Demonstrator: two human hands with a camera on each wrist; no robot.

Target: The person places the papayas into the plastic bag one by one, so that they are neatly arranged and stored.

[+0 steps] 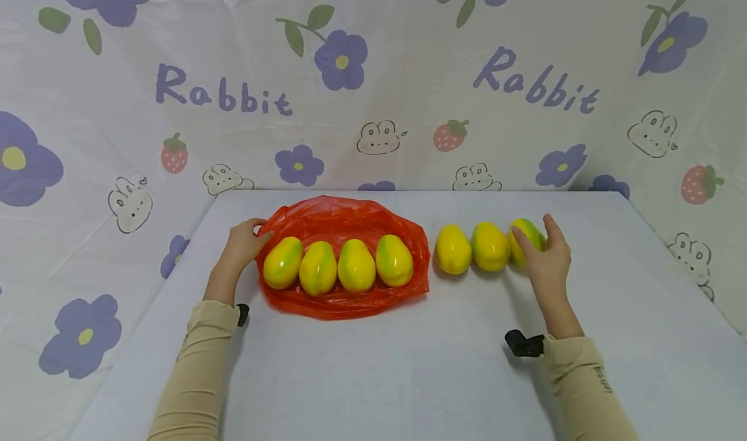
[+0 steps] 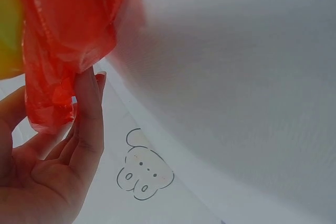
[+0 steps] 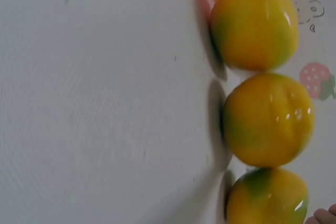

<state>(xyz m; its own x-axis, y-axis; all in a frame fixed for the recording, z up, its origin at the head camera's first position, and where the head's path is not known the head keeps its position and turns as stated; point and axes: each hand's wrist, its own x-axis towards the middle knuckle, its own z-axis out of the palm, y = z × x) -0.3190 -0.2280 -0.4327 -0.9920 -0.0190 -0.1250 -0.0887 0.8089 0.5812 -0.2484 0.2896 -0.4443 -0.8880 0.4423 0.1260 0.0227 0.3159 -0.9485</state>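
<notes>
A red plastic bag (image 1: pixel 344 213) lies spread on the table at centre-left in the head view, with several yellow-green mangoes (image 1: pixel 356 266) in a row on it. My left hand (image 1: pixel 242 243) pinches the bag's left edge. In the left wrist view, the thumb and fingers (image 2: pixel 89 124) are on either side of the crumpled red film. To the right of the bag, three more mangoes (image 1: pixel 490 246) stand in a row on the table. My right hand (image 1: pixel 548 259) is spread at the rightmost mango (image 1: pixel 532 232), its thumb overlapping it; fingertips (image 3: pixel 323 216) show beside that mango in the right wrist view.
The white table (image 1: pixel 373 376) reaches back to a cloth backdrop (image 1: pixel 408 58) printed with flowers, rabbits and strawberries. The cloth also hangs along both sides. Black wrist mounts (image 1: pixel 524 344) stick out from the beige sleeves (image 1: pixel 583 376).
</notes>
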